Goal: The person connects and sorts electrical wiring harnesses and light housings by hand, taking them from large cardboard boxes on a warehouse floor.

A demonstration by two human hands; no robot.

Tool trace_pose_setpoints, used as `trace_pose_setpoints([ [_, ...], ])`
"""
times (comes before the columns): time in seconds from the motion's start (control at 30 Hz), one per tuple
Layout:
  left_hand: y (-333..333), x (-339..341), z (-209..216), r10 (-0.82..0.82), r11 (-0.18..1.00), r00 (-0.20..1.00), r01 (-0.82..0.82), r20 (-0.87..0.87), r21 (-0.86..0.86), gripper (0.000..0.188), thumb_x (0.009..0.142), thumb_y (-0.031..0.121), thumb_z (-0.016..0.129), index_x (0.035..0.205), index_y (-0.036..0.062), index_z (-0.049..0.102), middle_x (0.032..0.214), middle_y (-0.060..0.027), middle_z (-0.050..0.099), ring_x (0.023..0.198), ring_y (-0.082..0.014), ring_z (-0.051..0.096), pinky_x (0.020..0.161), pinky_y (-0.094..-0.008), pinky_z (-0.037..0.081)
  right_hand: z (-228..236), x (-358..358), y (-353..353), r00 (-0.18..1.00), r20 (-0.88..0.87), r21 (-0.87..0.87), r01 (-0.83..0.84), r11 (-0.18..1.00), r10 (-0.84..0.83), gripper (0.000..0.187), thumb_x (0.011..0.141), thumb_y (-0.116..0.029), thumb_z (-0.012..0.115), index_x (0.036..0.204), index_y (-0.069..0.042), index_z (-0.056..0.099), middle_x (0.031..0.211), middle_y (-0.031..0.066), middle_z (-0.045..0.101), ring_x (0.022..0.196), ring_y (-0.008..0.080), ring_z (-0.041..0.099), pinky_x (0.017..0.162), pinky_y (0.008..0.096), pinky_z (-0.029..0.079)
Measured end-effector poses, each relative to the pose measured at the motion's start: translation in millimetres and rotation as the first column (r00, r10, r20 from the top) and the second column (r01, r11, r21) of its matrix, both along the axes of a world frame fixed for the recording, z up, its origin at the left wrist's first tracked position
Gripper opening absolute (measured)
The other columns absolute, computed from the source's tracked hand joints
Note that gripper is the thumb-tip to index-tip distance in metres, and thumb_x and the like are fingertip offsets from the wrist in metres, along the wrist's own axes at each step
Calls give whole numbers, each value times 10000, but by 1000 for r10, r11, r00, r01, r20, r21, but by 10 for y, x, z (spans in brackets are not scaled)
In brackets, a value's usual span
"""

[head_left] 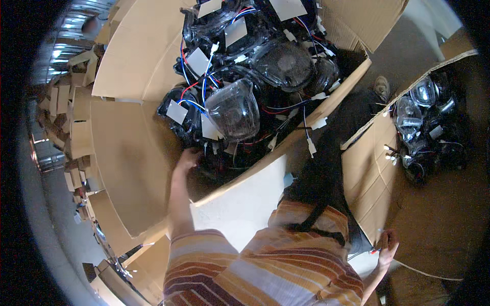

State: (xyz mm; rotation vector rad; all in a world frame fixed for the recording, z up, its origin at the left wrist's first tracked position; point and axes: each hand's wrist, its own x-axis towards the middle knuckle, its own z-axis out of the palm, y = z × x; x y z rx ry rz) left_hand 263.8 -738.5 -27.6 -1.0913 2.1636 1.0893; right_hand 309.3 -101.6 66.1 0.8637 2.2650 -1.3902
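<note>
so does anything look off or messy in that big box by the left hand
The headlamp units lie jumbled in the big cardboard box, heaped at all angles with red and blue wires tangled between them. Several white connectors dangle over the box's front edge. The left hand reaches into the pile's lower corner. No breakage or spill shows.

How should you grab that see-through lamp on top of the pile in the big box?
Probably by the outer rim of the clear-lensed headlamp, coming from above. It lies on top of the heap in the large cardboard box with its domed lens facing up, and red and blue wires tangle beside it. The left hand reaches in just below.
</note>
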Motion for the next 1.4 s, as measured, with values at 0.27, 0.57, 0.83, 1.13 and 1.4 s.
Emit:
trace_pose_setpoints([
  [0.27, 390, -530, 1271, -399, 538, 917, 212, -25, -816, 401, 692, 381, 577, 916, 51, 537, 900, -96, 551, 784, -257, 526, 669, -365, 421, -185, -10, 128, 984, -65, 27, -164, 986, 166, 232, 797, -72, 510, 1009, -16, 434, 923, 69, 505, 842, 143, 471, 749, 257, 386],
  [0.57, 369, -727, 575, -552, 155, 827, 230, 108, -961, 678, 630, 243, 624, 1207, 125, 289, 1277, -101, 254, 1151, -253, 292, 919, -442, 248, -336, 156, 106, 975, -208, 12, -82, 997, 83, 205, 798, -99, 517, 981, -33, 454, 838, 38, 527, 585, 86, 462, 502, 198, 390],
  [0.83, -691, -1096, 717, -241, 370, 965, 185, 98, -911, 421, 730, 320, 509, 1095, 120, 445, 1157, -86, 416, 1012, -250, 451, 820, -391, 378, -285, 81, 79, 999, -17, -68, -30, 997, 28, 117, 799, -65, 496, 910, -37, 478, 718, 1, 495, 495, 36, 349, 411, 168, 264],
  [1.13, -490, -1347, 826, -463, 370, 886, 165, -27, -914, 350, 755, 256, 485, 1064, 93, 471, 1180, -106, 401, 1035, -270, 423, 918, -453, 252, -339, 265, 41, 1000, -5, 113, 7, 994, -6, 136, 786, -45, 508, 901, 10, 463, 832, 70, 522, 769, 146, 490, 722, 257, 396],
  [1.4, 40, -1320, 685, -723, 210, 687, 320, 73, -924, 559, 740, 361, 511, 1176, 55, 343, 1229, -95, 346, 1107, -245, 360, 926, -431, 237, -172, 188, 49, 1000, -30, 73, 10, 997, -8, 35, 771, -21, 507, 783, 12, 501, 741, 66, 520, 702, 144, 480, 657, 255, 394],
])
